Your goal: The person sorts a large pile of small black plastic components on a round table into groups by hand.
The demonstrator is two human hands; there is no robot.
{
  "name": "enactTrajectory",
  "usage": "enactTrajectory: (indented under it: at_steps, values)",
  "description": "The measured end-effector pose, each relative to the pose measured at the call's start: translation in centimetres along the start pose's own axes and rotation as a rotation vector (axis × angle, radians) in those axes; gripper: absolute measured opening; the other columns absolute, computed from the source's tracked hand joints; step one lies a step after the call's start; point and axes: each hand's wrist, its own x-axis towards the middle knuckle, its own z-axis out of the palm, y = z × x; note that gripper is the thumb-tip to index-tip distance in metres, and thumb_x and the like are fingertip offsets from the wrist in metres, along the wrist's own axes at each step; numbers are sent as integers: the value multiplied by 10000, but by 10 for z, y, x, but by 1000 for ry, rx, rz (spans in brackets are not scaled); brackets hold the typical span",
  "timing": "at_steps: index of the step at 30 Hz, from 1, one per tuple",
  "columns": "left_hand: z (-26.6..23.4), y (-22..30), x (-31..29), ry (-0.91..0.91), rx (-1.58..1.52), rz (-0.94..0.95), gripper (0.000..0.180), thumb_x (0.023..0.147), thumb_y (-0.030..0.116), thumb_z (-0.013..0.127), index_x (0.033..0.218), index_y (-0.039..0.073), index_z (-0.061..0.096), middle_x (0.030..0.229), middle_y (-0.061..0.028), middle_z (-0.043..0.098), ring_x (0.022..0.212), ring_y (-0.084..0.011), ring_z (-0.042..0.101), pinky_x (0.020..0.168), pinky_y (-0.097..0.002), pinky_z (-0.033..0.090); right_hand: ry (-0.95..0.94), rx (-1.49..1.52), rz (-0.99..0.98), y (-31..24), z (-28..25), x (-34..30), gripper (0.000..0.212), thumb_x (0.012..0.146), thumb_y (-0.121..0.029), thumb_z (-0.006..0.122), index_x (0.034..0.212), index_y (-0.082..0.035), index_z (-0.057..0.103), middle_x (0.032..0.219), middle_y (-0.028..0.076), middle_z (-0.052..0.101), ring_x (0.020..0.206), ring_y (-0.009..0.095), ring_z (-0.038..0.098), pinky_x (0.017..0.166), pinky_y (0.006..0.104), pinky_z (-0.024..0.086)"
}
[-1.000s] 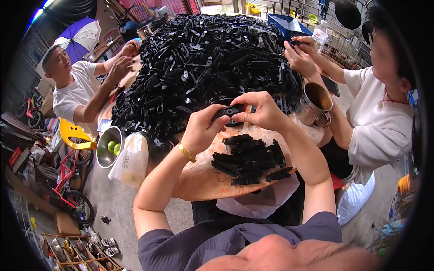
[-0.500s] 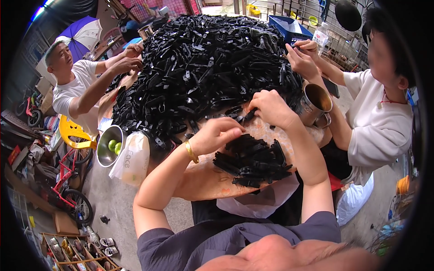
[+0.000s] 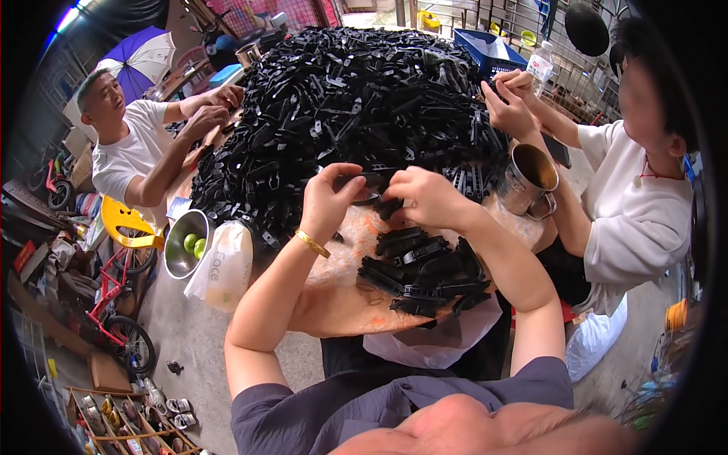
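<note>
The fingers of the left hand [image 3: 326,206] are bent and pinch a thin black piece [image 3: 370,182], which lies between the two hands, above the near part of the table [image 3: 334,307]. The right hand [image 3: 431,199] has curled fingers at a dark part [image 3: 390,209]; I cannot tell whether they grasp it firmly. Nearer to the body, a small pile [image 3: 425,273] of black pieces rests on the orange cloth. On the far side rises a large black heap [image 3: 356,114]. To the right stands a metal mug [image 3: 519,182]; to the left, a steel bowl [image 3: 178,254] contains green fruits [image 3: 195,246]. One co-worker [image 3: 125,155] sits at each side, left and right.
</note>
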Motion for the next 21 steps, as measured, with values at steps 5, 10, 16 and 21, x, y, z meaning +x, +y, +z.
enactTrajectory:
  at_steps: [5,10,16,21]
  values:
    - [-2,1,-1,-24,-38,-67,224,856,40,596,1053,-62,571,926,-121,637,792,-161,649,731,-246,543,-109,-64,-32,-3,8,-1,190,731,-132,654,912,-75,639,848,90,608,813,282,598,716,374,493]
    - [-6,-1,0,-54,-112,-102,254,878,78,579,1084,-69,560,983,-133,625,823,-192,652,764,-264,547,201,205,21,-4,-4,3,375,783,44,556,1151,-28,563,833,130,613,697,178,601,630,276,491]
    - [0,1,-5,-332,-542,-424,336,919,196,538,1107,-82,540,1032,-163,598,912,-234,637,813,-289,535,283,630,228,-6,0,4,281,778,131,493,1011,-3,576,888,43,607,759,72,570,659,202,470]
    - [1,4,-7,-327,-552,-426,353,910,197,555,1117,-88,534,1030,-154,602,938,-229,630,838,-304,528,316,366,12,-9,5,5,232,730,101,536,913,-13,623,790,50,640,696,142,630,612,244,494]
